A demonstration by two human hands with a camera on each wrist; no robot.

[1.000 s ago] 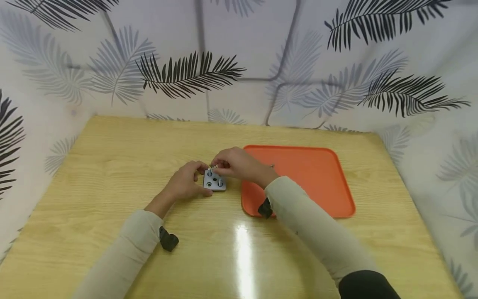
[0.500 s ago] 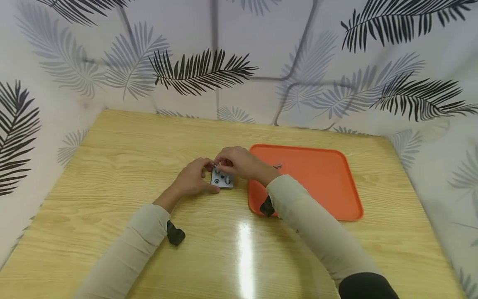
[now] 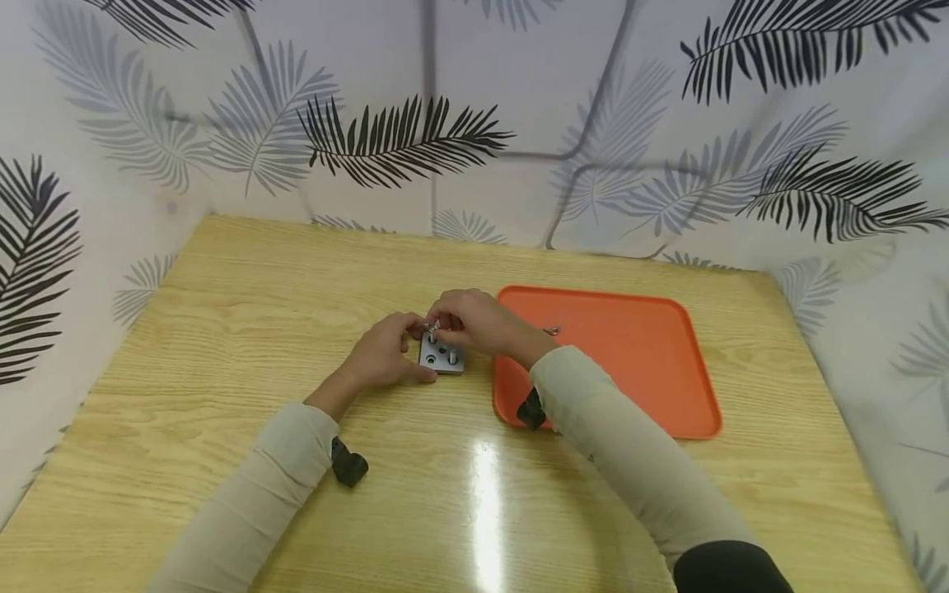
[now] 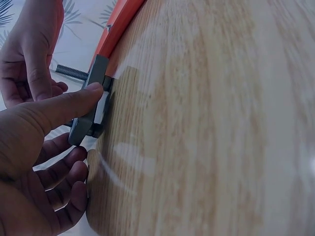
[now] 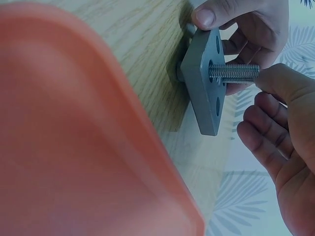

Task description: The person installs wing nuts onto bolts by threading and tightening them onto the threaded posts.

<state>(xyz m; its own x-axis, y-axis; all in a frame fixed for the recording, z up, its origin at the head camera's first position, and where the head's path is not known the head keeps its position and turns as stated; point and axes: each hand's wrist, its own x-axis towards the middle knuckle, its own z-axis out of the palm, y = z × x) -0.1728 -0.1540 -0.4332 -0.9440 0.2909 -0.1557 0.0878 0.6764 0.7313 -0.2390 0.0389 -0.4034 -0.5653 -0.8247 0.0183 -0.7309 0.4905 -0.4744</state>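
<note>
A small grey metal plate (image 3: 443,364) with holes stands off the table in the middle, two threaded bolts (image 5: 238,73) passing up through it and their heads beneath. My left hand (image 3: 381,352) holds the plate by its left side, thumb on the near edge and fingers at the far one. At the far bolt's top, my right hand (image 3: 478,321) pinches a small shiny metal piece (image 3: 433,327) between thumb and forefinger. Fingers mostly hide that piece, so its kind cannot be told. The right hand's other fingers (image 5: 268,130) curl loosely beside the plate.
An orange tray (image 3: 630,362) lies right of the plate, under the right forearm. Inside it, near that wrist, is a small metal piece (image 3: 551,330). The wooden table (image 3: 222,329) ends at a leaf-patterned curtain (image 3: 482,198) behind.
The head view has shifted slightly, so everything appears a little further right than one second ago. Both hands stay at the plate, the right fingers moving only slightly at the far bolt.
</note>
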